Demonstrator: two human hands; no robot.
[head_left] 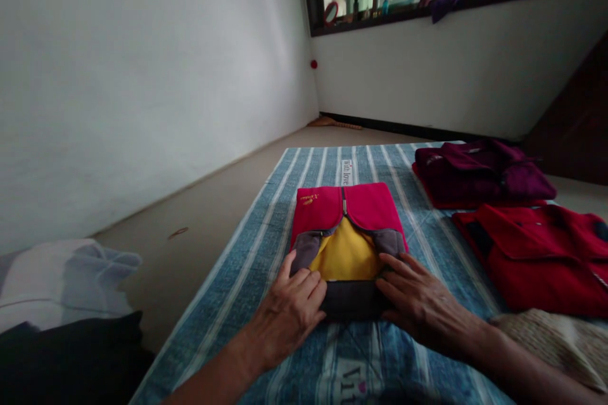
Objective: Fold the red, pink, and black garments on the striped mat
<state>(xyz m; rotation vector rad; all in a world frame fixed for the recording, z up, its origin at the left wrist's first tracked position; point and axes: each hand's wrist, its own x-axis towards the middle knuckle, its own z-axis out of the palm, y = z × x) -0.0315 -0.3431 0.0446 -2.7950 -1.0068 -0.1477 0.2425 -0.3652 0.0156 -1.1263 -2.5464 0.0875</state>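
A folded jacket (354,202) lies flat in front of me, pinkish red with a grey collar, a yellow lining and a short zip at the centre. My left hand (297,300) is closed on the left side of the grey collar, fingers bent over its edge. On the opposite side, my right hand (413,294) grips the collar's right part, with the thumb low near the dark front edge. Both hands touch the jacket at its near end. The undersides of the fingers are partly hidden.
Under the jacket is a blue striped bed sheet (266,221). To the right lie a folded purple jacket (479,171), a folded red jacket (541,253) and a beige knitted cloth (551,342). White and dark fabric (66,285) sits at the left. Behind stands a window sill (403,16) with small bottles.
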